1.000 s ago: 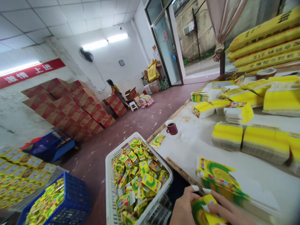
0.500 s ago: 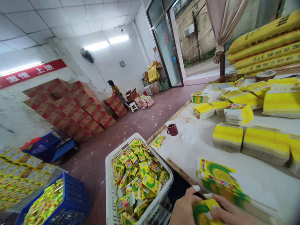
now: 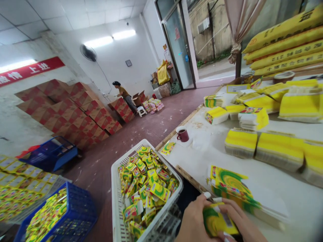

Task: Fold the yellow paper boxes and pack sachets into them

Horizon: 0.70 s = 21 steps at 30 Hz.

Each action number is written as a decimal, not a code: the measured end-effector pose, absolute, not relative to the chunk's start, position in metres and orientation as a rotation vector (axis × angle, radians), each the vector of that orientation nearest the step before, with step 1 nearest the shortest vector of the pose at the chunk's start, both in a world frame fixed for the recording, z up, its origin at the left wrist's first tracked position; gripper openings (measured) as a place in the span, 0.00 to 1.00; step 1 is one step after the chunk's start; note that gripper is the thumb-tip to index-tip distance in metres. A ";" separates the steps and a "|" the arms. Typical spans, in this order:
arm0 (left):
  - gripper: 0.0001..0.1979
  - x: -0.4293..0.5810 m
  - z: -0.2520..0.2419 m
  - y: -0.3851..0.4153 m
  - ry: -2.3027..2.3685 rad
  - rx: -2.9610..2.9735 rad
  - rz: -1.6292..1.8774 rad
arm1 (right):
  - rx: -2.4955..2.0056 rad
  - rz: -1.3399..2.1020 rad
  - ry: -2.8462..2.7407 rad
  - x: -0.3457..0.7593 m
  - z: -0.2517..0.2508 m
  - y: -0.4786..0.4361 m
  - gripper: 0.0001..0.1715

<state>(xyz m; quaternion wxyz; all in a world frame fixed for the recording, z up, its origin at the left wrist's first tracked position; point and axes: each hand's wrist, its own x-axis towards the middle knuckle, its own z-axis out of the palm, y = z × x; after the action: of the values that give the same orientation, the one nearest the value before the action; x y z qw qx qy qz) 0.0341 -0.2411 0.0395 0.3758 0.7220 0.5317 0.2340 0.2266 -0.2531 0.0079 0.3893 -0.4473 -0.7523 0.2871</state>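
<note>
Between my two hands is a small yellow and green carton, held low at the table's front edge. My left hand grips it from the left, and my right hand has its fingers closed around the right side. White covers show on some fingertips. Just beyond my hands lies a stack of flat printed cartons on the white table. To the left of my hands, a white plastic basket is filled with small yellow-green cartons.
A mug of dark liquid stands near the table edge, and bundles of yellow cartons line the table. A blue crate and blue cart are at left. Stacked boxes and a person are farther back.
The view has shifted slightly, so the scene sits a little further left. Both hands still hold the carton, which has turned so a printed grey patch shows on it.
</note>
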 end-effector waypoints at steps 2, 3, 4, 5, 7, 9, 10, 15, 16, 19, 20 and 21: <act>0.43 0.034 0.056 -0.242 1.316 1.868 0.604 | -1.165 0.728 -1.869 0.227 0.017 -0.258 0.23; 0.40 0.034 0.062 -0.243 1.320 1.877 0.614 | -1.193 0.743 -1.828 0.226 0.022 -0.261 0.24; 0.36 0.034 0.067 -0.243 1.335 1.895 0.608 | -1.219 0.762 -1.783 0.225 0.027 -0.263 0.27; 0.34 0.035 0.070 -0.243 1.349 1.923 0.589 | -1.244 0.794 -1.739 0.223 0.031 -0.266 0.30; 0.30 0.037 0.071 -0.243 1.374 1.989 0.559 | -1.276 0.873 -1.658 0.217 0.034 -0.270 0.33; 0.29 0.041 0.065 -0.246 1.402 2.088 0.557 | -1.335 0.875 -1.608 0.209 0.033 -0.273 0.31; 0.29 0.043 0.062 -0.248 1.415 2.142 0.566 | -1.359 0.860 -1.606 0.204 0.032 -0.274 0.30; 0.28 0.036 0.047 -0.249 1.416 2.265 0.620 | -1.392 0.852 -1.654 0.190 0.040 -0.270 0.31; 0.26 0.028 0.045 -0.245 1.418 2.252 0.639 | -1.386 0.854 -1.658 0.194 0.045 -0.267 0.31; 0.27 -0.013 0.045 -0.226 1.644 2.147 0.762 | -1.455 0.730 -1.628 0.219 0.060 -0.253 0.27; 0.29 -0.029 0.045 -0.218 1.839 2.066 0.784 | -1.523 0.641 -1.612 0.229 0.065 -0.247 0.22; 0.32 -0.045 0.045 -0.211 2.042 1.993 0.822 | -1.616 0.549 -1.595 0.239 0.068 -0.240 0.17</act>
<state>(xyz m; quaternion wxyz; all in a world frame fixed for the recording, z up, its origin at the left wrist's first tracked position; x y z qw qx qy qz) -0.0447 -0.2111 0.0448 0.0862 0.6687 0.6851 0.2758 0.2394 -0.2403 0.0680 0.3918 -0.6365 -0.6282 0.2160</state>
